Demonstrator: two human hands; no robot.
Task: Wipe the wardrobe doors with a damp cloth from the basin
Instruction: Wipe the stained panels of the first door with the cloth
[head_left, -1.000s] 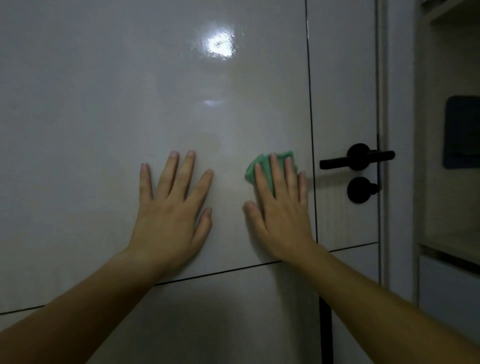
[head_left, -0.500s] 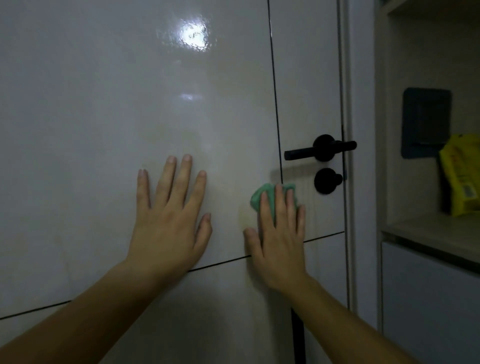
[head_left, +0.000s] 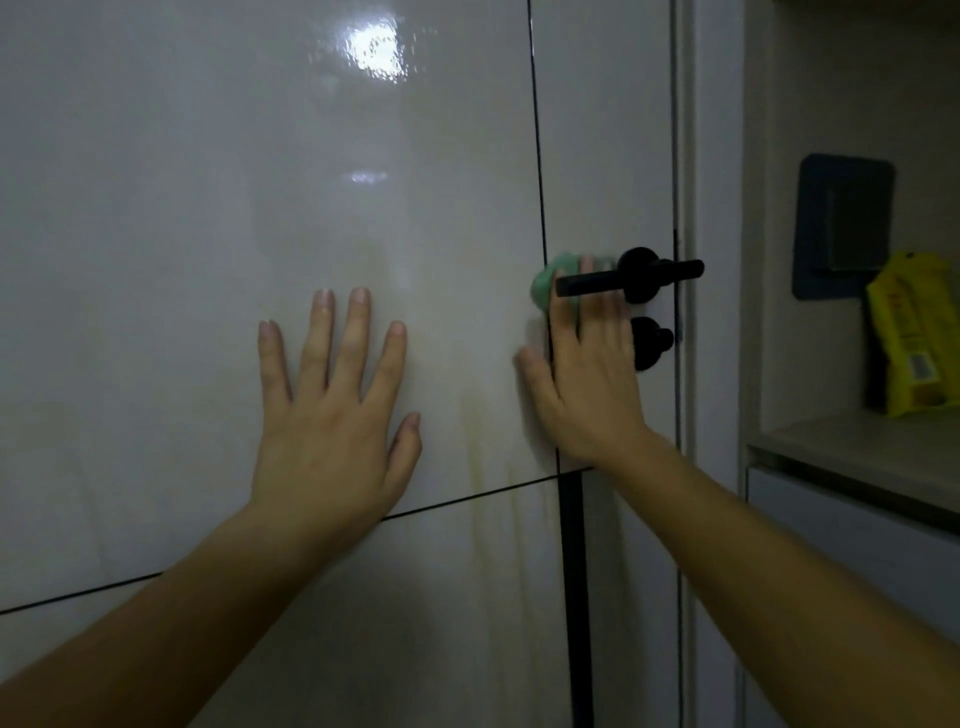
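The glossy white wardrobe door (head_left: 260, 182) fills the view, with dark panel seams and faint yellowish streaks near its lower middle. My left hand (head_left: 332, 415) rests flat on it with its fingers spread. My right hand (head_left: 587, 374) presses a green cloth (head_left: 545, 286) flat against the narrow right panel. Its straight fingers reach up behind the black lever handle (head_left: 631, 280), which hides their tips. Only the cloth's left edge shows beside the lever.
A black round lock knob (head_left: 652, 338) sits below the lever, close to my right hand. To the right is an open shelf (head_left: 852, 452) with a yellow packet (head_left: 914, 338) and a dark wall plate (head_left: 844, 223). A closed drawer front lies below.
My right hand has slid the cloth up and to the right, from the wide panel onto the narrow one, behind the lever. My left hand stays flat in place. The view has drifted.
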